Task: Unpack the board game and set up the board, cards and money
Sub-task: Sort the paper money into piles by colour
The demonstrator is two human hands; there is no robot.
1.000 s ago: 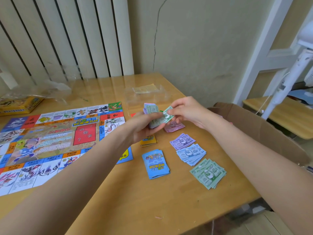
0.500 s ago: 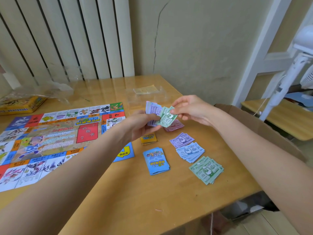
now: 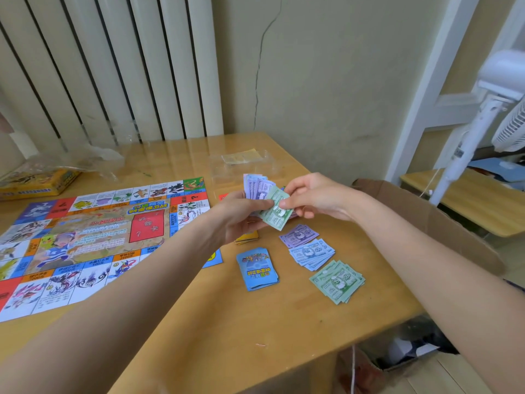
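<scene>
Holding a fan of paper money (image 3: 257,186) above the table (image 3: 216,331), the left hand (image 3: 240,214) has its fingers curled round the bills, mostly purple ones. Right hand (image 3: 309,199) pinches a green bill (image 3: 275,213) at the front of that fan, thumb and forefinger closed on its upper edge.

Board (image 3: 93,237) lies flat on the left half of the table, its right edge near the yellow cards (image 3: 246,238), which sit partly hidden under the left hand. Blue cards (image 3: 257,269) stacked just below those. Right of them, three loose piles in a diagonal row: purple bills (image 3: 298,235), blue bills (image 3: 312,253), green bills (image 3: 337,281), each near the next; the green pile sits close to the table's right edge. A pink pile under the hands is mostly hidden.

Yellow game box (image 3: 37,182) at the far left, crumpled clear plastic wrap (image 3: 93,156) beside it. Clear plastic tray (image 3: 244,163) near the far edge by the wall. Bare wood in front of the card piles down to the near edge. Cardboard box (image 3: 431,220) stands off the right side of the table; white fan (image 3: 488,115) behind it.
</scene>
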